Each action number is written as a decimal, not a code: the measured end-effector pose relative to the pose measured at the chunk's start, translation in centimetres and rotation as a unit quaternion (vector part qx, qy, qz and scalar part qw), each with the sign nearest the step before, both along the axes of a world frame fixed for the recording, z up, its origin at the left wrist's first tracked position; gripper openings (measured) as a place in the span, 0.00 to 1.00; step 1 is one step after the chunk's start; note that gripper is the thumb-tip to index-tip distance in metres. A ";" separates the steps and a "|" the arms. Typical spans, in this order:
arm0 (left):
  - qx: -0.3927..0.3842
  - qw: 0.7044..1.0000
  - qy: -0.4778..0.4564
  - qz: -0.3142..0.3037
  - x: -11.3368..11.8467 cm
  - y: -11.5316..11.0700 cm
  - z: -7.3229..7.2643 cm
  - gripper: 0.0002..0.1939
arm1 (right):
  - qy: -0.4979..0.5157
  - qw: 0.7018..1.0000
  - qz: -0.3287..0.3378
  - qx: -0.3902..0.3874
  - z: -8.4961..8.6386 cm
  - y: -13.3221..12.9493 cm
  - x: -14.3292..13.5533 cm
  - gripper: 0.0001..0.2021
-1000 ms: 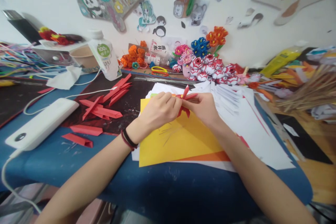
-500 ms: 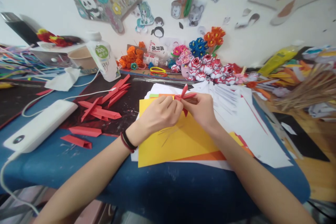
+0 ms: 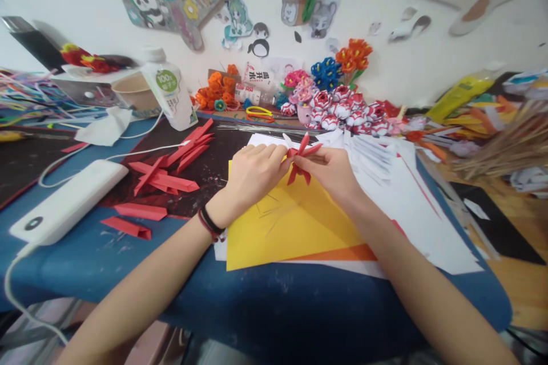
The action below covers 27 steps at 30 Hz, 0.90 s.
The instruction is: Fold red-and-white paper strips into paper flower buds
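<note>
Between my two hands is a red folded-paper flower [image 3: 305,151] with narrow pointed petals spread outward. My left hand [image 3: 259,174] is closed, its fingers curled at the flower's left side; the fingertips are partly hidden. My right hand [image 3: 331,171] pinches the flower from the right between thumb and fingers. Both hands are above a yellow paper sheet [image 3: 295,228], which lies over orange and white sheets. Several folded red paper strips [image 3: 165,182] lie on the dark mat to the left, and two more rest nearer the edge.
A white power bank [image 3: 68,202] with a cable lies at left. A white bottle [image 3: 171,94] and paper cup [image 3: 135,91] stand behind. Red-and-white paper flowers [image 3: 346,108] line the back. White paper sheets [image 3: 411,205] and a black tablet-like slab [image 3: 499,222] are at right.
My left hand has rolled over, its back now turned up more. The flower has turned, showing more of its petals below and above my fingers. The view has shifted slightly.
</note>
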<state>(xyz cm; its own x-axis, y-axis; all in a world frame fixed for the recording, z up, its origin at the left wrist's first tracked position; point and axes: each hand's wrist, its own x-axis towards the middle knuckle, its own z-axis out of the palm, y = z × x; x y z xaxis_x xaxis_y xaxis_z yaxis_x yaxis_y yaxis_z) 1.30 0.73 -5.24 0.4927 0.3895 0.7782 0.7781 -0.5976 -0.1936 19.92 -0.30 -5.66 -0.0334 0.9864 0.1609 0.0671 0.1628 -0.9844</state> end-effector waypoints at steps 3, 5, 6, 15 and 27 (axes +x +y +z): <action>0.026 1.000 0.001 -0.011 0.2 -0.3 -0.1 0.16 | -0.007 1.000 -0.002 0.007 0.1 -0.2 -0.2 0.16; 0.050 0.998 0.006 -0.028 0.4 -0.5 -0.1 0.17 | -0.006 1.000 -0.008 0.007 0.1 -0.3 -0.3 0.16; 0.059 0.997 0.010 -0.038 0.5 -0.7 0.0 0.17 | -0.006 1.000 -0.012 0.009 0.1 -0.4 -0.4 0.16; 0.089 0.993 0.047 -0.058 0.9 -1.2 0.1 0.18 | -0.023 0.998 -0.046 0.020 0.0 -0.8 -0.9 0.18; -0.262 0.941 -0.179 -0.120 -0.2 0.2 0.0 0.14 | -0.007 0.996 0.073 -0.054 1.0 0.1 0.6 0.20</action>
<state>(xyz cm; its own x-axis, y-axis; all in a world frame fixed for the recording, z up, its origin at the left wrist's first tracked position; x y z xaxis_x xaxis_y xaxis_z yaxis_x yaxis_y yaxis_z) 1.08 0.96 -5.21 0.3572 0.6776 0.6428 0.5684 -0.7038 0.4261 20.47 -0.22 -4.64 -0.1788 0.9825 0.0528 0.0652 0.0654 -0.9957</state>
